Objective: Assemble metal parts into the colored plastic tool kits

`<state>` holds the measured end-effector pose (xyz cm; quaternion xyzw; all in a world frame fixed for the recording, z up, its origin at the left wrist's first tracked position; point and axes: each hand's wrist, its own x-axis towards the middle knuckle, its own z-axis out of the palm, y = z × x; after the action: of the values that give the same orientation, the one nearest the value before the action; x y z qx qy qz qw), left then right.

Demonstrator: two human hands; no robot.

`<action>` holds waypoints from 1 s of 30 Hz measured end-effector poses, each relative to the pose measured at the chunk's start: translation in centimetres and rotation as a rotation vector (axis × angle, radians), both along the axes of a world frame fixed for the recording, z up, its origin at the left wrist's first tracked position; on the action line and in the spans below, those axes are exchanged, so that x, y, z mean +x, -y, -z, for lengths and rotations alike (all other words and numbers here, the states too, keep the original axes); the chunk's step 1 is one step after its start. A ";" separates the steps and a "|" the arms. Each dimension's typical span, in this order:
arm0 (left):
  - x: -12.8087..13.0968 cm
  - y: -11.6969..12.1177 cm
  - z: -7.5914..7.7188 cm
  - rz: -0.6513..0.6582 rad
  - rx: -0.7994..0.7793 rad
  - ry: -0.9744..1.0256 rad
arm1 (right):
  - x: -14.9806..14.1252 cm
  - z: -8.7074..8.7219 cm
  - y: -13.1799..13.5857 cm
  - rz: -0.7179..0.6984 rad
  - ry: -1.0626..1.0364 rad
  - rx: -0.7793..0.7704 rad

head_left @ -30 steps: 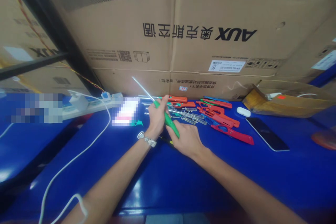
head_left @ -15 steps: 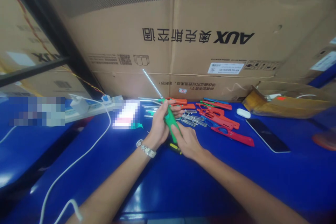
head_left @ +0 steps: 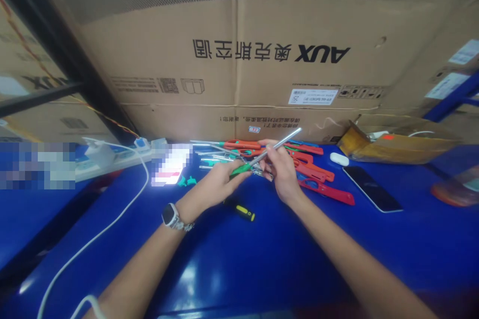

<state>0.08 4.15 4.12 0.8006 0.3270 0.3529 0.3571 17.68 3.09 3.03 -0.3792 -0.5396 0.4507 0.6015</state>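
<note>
Beyond the yellow-black tool (head_left: 245, 212), the left hand (head_left: 211, 185) grips the lighter (head_left: 259, 159) by its handle (head_left: 241, 170); the right hand (head_left: 286, 172) curls around its tube (head_left: 288, 138). A loose hold could let it slip.

Green handle (head_left: 241, 169) partly hidden

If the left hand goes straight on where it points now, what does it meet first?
Most likely the right hand, at the metal rod just ahead, though the exact depth is unclear.
</note>
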 end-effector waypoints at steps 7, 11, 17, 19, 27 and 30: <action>-0.7 -0.2 1.3 -0.046 0.030 -0.135 | 0.3 0.5 -0.3 -0.024 -0.007 -0.055; -0.7 -0.2 1.2 -0.037 0.021 -0.063 | 1.0 0.4 -0.1 -0.137 0.037 -0.021; -0.9 -0.3 1.4 -0.029 0.075 -0.129 | 1.0 0.8 0.0 -0.152 0.100 0.010; -1.0 -0.2 1.4 -0.021 0.067 -0.175 | 1.0 1.1 -0.2 -0.169 0.104 0.009; -1.3 0.0 1.0 -0.040 0.129 -0.218 | 0.8 1.6 -0.4 -0.179 0.060 -0.022; -1.3 -0.1 1.1 -0.105 0.263 -0.304 | 0.4 1.8 -0.3 -0.149 0.015 -0.042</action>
<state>-1.25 4.25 3.06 0.8663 0.3695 0.2858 0.1770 18.12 3.40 1.26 -0.3539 -0.5612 0.5028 0.5541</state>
